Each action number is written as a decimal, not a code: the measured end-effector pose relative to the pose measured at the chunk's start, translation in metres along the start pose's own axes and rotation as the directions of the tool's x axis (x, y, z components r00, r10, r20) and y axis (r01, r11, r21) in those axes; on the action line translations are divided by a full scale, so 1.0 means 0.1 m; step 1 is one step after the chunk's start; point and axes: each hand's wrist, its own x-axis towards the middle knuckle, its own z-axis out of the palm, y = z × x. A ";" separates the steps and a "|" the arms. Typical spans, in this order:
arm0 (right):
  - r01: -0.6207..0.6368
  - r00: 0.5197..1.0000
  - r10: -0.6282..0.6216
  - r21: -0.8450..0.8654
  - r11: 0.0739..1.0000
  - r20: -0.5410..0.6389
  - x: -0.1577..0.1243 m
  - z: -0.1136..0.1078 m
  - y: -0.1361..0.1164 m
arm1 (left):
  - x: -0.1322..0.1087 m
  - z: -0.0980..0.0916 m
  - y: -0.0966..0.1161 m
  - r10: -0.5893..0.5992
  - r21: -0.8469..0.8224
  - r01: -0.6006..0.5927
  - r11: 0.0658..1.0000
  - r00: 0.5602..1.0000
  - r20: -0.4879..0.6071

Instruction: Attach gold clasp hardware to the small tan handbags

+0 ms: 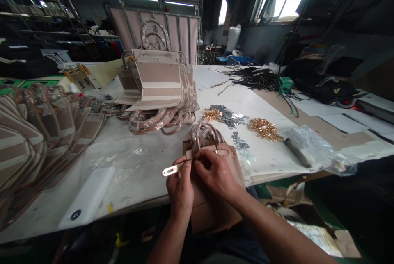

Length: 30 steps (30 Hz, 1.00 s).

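Observation:
A tan handbag panel point(203, 206) with plastic-wrapped handles point(205, 133) leans at the table's front edge, in front of me. My left hand point(180, 190) is closed on a narrow strap point(181, 166), whose end with a slotted metal plate point(170, 170) sticks out to the left. Close beside it, my right hand point(217, 171) pinches at the same strap near the bag's top edge. Whatever small piece lies between its fingertips is hidden. Beyond the bag lie gold-coloured metal fittings point(265, 128) and a heap of flat grey metal pieces point(230, 116).
Several unfinished bag bodies point(156, 75) stand stacked at the back, and more bag panels point(61, 124) fill the left. A white box-shaped object point(88, 196) lies front left. At right are a dark rod-shaped tool point(297, 152) and clear plastic bags point(320, 149).

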 end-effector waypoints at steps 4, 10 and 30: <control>-0.015 0.998 0.017 -0.039 0.999 0.058 0.05 -0.06 -0.06 | 0.00 0.02 -0.04 0.041 0.071 -0.039 0.997 0.999 -0.024; -0.031 0.996 0.039 -0.085 0.996 0.085 0.07 -0.11 -0.13 | 0.01 0.04 -0.08 0.195 0.221 -0.194 0.956 0.981 0.017; -0.289 0.954 0.238 0.358 0.888 0.180 0.12 -0.04 0.09 | 0.09 -0.08 -0.18 0.016 0.168 -0.019 0.986 1.000 0.021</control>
